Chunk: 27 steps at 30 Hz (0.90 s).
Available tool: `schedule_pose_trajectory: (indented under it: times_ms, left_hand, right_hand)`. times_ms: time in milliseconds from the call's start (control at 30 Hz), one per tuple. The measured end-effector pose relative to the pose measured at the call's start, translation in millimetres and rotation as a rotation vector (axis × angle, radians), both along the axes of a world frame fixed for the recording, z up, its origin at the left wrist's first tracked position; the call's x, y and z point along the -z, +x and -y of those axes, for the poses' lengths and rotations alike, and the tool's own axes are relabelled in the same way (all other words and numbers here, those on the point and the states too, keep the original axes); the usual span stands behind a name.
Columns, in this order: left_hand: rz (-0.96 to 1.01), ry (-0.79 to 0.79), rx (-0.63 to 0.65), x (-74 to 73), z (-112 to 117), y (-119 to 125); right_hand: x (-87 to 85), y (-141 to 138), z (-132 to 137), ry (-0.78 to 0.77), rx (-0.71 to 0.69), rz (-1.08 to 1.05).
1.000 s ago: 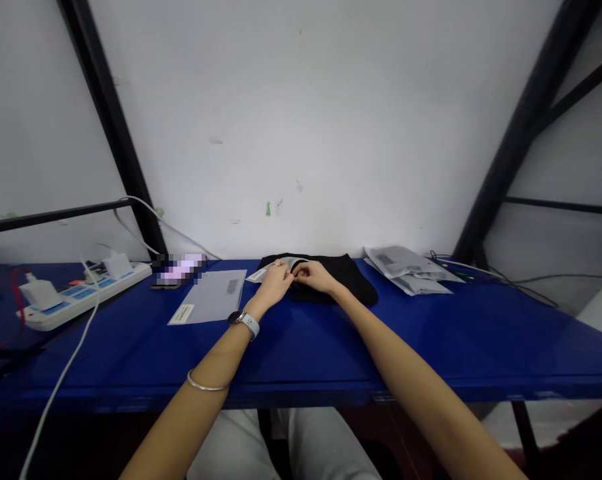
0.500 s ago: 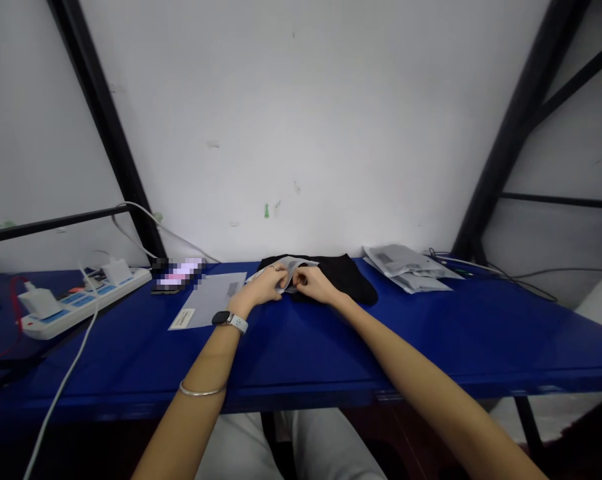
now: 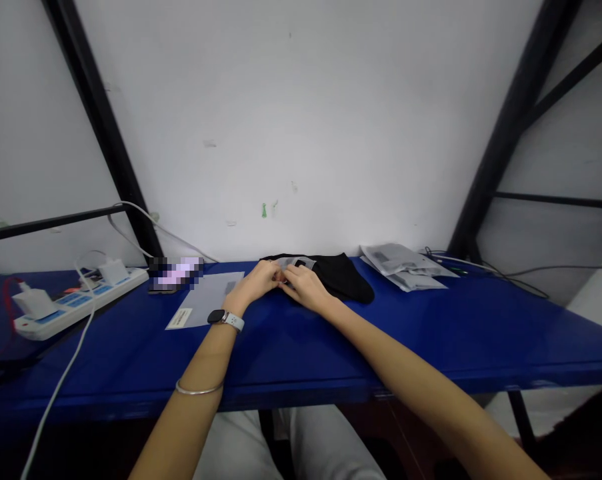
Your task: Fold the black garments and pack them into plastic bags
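Observation:
My left hand, a watch on its wrist, is closed with its fingertips pinched at the edge of a frosted plastic bag. My right hand meets it from the other side, its fingers closed on the same bag and its thumb near the left fingers. The bag lies over a folded black cloth item, which sticks out to the right behind my right hand. My fingers cover the bag's near edge. Left of my left hand, a flat frosted bag with a white label lies on the table.
Several frosted bags are piled at the back right of the blue table. A phone lies at the back left. Beside it are a white power strip with plugged-in chargers and a white cable hanging over the front edge.
My hands have come closer together and flattened over the bag. The bag's raised opening now lies lower, and less of it shows between my fingers.

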<state>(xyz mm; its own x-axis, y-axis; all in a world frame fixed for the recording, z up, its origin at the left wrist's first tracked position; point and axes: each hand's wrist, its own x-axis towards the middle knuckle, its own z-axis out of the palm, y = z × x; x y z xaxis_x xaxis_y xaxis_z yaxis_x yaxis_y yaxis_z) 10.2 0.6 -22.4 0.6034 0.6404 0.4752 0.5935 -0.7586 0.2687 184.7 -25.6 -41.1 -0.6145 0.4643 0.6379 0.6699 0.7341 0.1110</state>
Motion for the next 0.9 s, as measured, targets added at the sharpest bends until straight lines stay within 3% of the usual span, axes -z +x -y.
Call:
schedule_pose_trajectory:
  times_ms: [200,333,467,600,667,800,900]
  left_hand:
    - [0.048,-0.024,-0.005,-12.5,11,-4]
    - [0.203,-0.024,0.059,-26.6,18,-13]
    - [0.365,-0.010,0.003,-33.4,20,-23]
    - [0.659,-0.077,0.017,-30.6,17,-24]
    - [0.852,-0.104,0.043,-29.7,15,-23]
    - [1.118,-0.160,0.085,-32.5,15,-22]
    - [1.244,-0.225,0.146,-35.5,16,-23]
  right_hand:
    - [-1.3,6,-12,0.049,0.078,0.072]
    - [-2.6,43,-27,-0.017,0.290,0.011]
    - [-3.3,76,-36,-0.132,0.446,-0.169]
    - [-2.9,77,-42,-0.236,0.277,-0.376]
    - [-2.9,72,-43,-0.413,0.150,-0.553]
    - [-5.9,64,-39,-0.913,-0.134,-0.815]
    - [-11.0,61,-30,-1.047,-0.215,-0.866]
